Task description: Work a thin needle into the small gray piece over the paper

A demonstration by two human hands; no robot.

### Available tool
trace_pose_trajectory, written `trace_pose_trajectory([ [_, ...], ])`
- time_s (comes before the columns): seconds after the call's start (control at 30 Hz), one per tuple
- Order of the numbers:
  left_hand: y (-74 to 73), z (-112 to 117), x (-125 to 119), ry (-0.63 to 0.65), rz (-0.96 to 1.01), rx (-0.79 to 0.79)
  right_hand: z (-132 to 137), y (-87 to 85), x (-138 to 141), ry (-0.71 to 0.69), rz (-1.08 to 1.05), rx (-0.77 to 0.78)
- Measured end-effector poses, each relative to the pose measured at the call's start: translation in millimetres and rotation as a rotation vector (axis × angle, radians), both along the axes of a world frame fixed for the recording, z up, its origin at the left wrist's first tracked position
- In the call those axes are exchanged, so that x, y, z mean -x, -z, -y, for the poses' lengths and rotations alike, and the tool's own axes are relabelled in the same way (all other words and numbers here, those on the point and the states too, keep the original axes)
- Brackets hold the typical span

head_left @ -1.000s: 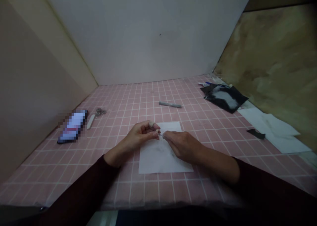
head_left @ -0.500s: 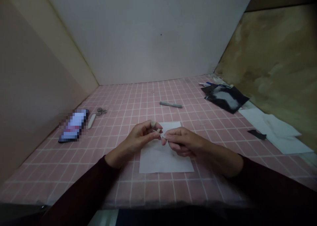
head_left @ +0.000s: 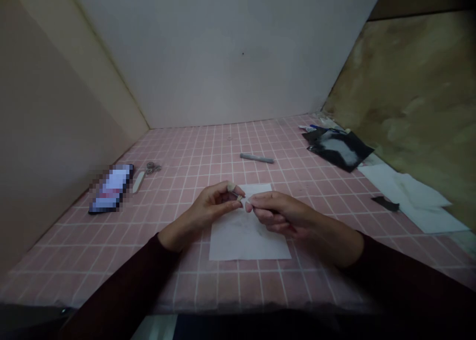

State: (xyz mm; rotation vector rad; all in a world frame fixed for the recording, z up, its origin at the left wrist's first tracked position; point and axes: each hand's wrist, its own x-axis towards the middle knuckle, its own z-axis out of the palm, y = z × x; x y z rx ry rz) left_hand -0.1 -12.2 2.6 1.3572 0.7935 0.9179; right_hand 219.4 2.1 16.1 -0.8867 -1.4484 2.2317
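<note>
My left hand (head_left: 213, 201) is closed in a pinch above a white sheet of paper (head_left: 245, 245), with beige coverings on the tips of its thumb and a finger. Whatever small thing it holds is too tiny to make out. Facing it, my right hand (head_left: 277, 212) has thumb and forefinger pressed together on something small and pale, which I cannot name. The fingertips of both hands are a short gap apart. Grey smudges mark the paper beneath them.
A grey rod (head_left: 256, 158) lies beyond the paper. To the left are a phone (head_left: 111, 188), a white strip (head_left: 139, 182) and small grey rings (head_left: 151, 168). Black sheets (head_left: 340, 149) with white powder, white papers (head_left: 420, 201) and a black scrap (head_left: 386, 203) lie right.
My right hand's fingertips have shifted slightly right, away from the left hand's, and the gap between them is a little wider. The left hand is almost unmoved.
</note>
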Motion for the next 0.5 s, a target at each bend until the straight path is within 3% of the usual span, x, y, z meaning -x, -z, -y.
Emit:
trace_pose_trajectory([
  [0.07, -1.7, 2.5, -1.6, -0.019, 0.012, 0.014, -0.1, -1.4, -0.4, -0.006, -0.033, 0.051],
  [0.13, -2.5, 3.6, -2.6, -0.036, 0.026, 0.01, 2.3, 0.6, 0.8, -0.002, 0.016, -0.107],
  [0.27, -1.1, 1.5, -2.7, -0.058, 0.01, -0.007, 10.4, 11.3, 4.1, 0.053, 0.297, -0.9],
  [0.33, 0.4, -0.7, -2.4, -0.079, -0.036, -0.003, 13.0, 16.2, 4.9, 0.05, 0.428, -1.191],
  [0.37, 1.1, -1.8, -2.2, -0.093, -0.057, -0.006, 13.4, 17.6, 5.0, 0.044, 0.465, -1.255],
  [0.43, 2.2, -3.6, -1.7, -0.108, -0.08, -0.018, 12.6, 17.1, 4.7, 0.054, 0.459, -1.238],
  [0.5, 2.9, -4.2, -1.1, -0.094, -0.087, -0.027, 9.8, 12.8, 3.6, 0.071, 0.347, -1.009],
])
